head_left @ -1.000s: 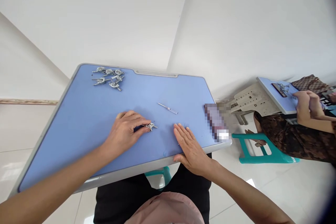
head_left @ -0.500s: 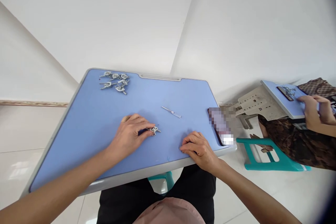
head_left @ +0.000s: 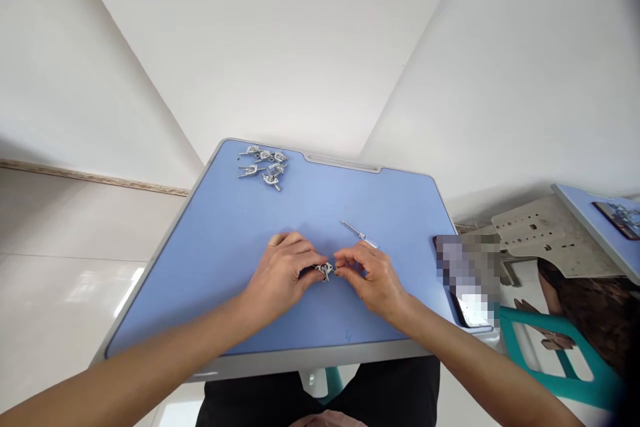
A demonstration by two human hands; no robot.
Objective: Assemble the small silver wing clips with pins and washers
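Over the near middle of the blue desk, a small silvery metal clamp with thin prongs is held by my left hand, its thumb and fingers pinching the left side. From the right, my right hand is closed in a pinch right at the clamp's right end. The fingertips cover whatever small piece may be between them. Just beyond my right hand lies a screwdriver with a clear handle, its shaft pointing to the far left. Several similar metal clamps are grouped at the desk's far left corner.
The blue desk has a raised pale rim and a pen groove at the back, close to the walls. A phone, partly blurred out, lies at the right edge. Beyond are a green stool and another desk with a seated person.
My right hand has moved left and forward from the desk's near edge to meet the clamp in my left hand. The view has shifted, and the neighbour's hands have left it.
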